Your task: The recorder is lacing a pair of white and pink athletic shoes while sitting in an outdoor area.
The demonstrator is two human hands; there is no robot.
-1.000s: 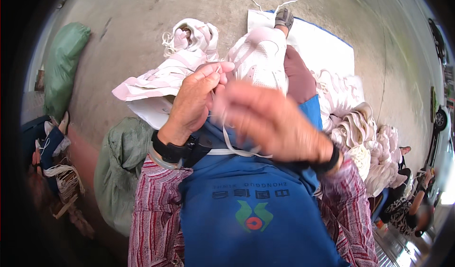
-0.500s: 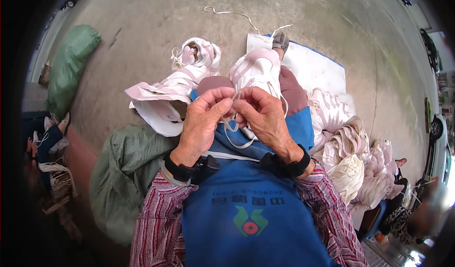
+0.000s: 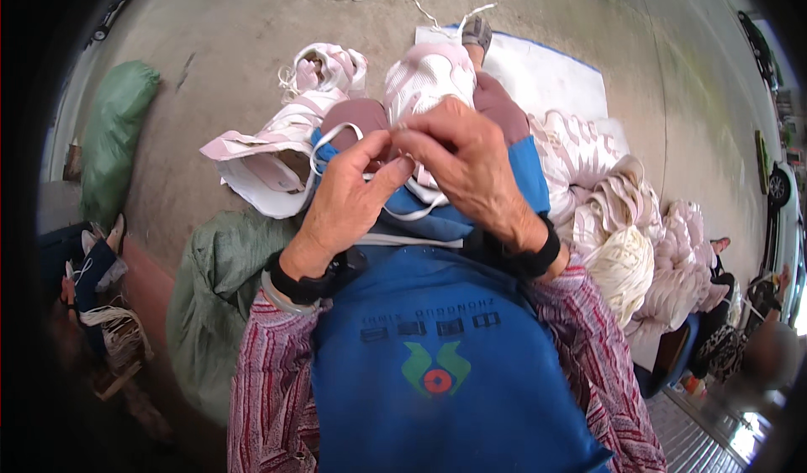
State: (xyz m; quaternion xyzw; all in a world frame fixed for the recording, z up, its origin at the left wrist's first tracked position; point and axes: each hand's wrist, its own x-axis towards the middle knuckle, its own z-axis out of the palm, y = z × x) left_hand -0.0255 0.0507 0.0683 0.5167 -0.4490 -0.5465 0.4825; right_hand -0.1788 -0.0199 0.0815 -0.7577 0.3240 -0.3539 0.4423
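A white and pink shoe upper (image 3: pixel 429 78) lies across my lap, over the blue apron (image 3: pixel 420 305). Above its near end, my left hand (image 3: pixel 349 191) pinches a white shoelace (image 3: pixel 324 141) between thumb and index finger. Beside it my right hand (image 3: pixel 466 166) is closed on the lace too, its fingers bent and partly overlapping the left fingertips. One loop of lace stands out to the left of my left hand; another hangs below the hands. The exact point where the lace passes between the fingertips is hidden.
More uppers lie at left (image 3: pixel 290 137) and in a pile at right (image 3: pixel 580 154), near a bundle of cream laces (image 3: pixel 622 271). A green sack (image 3: pixel 223 288) sits by my left arm, another sack (image 3: pixel 122 137) farther off. A white sheet (image 3: pixel 546 74) lies ahead.
The right hand has turned and risen over the left fingertips. A lace loop now shows left of my left hand. The whole view has shifted slightly.
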